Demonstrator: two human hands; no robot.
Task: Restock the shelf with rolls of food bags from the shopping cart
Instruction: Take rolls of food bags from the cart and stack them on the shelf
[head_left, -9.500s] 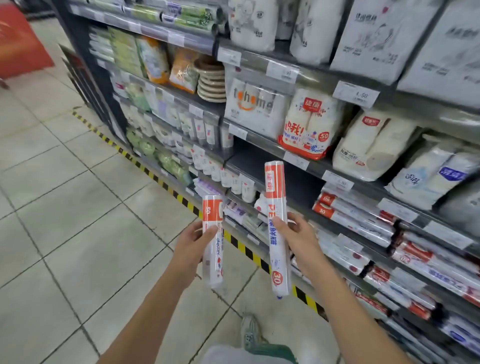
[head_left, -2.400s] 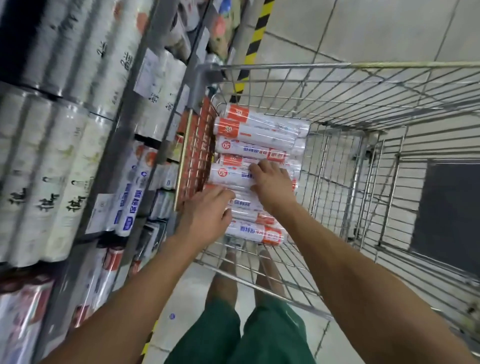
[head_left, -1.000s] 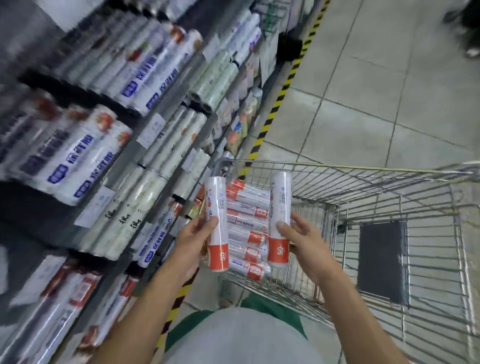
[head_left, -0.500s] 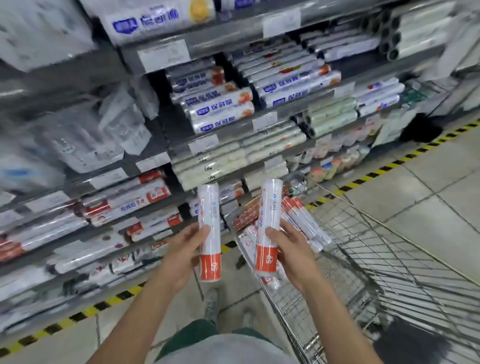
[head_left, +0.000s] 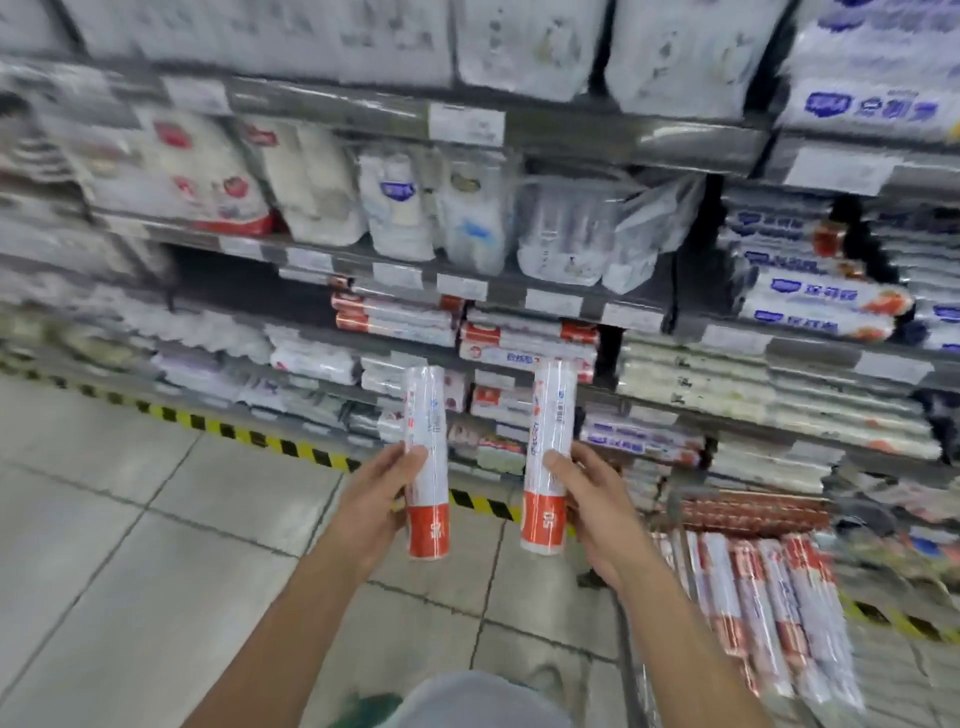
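My left hand (head_left: 376, 493) grips a white roll of food bags (head_left: 425, 415) with an orange band at its lower end, held upright. In my right hand (head_left: 592, 499) is a second, similar roll (head_left: 549, 421), also upright. Both rolls are in front of the shelf (head_left: 550, 304), level with the rows where matching orange-and-white rolls (head_left: 524, 340) lie flat. The shopping cart (head_left: 631, 670) stands at the lower right with several more rolls (head_left: 763, 597) lying in it.
The shelving fills the upper view, stacked with white bagged goods (head_left: 311, 192) above and blue-labelled rolls (head_left: 810, 299) at the right. A yellow-and-black floor stripe (head_left: 228, 431) runs along the shelf base. Grey tiled floor (head_left: 130, 519) lies to the left.
The view has swung left from the cart to the shelf. Both hands have kept their rolls upright and carried them toward the shelf; the cart now sits at the lower right.
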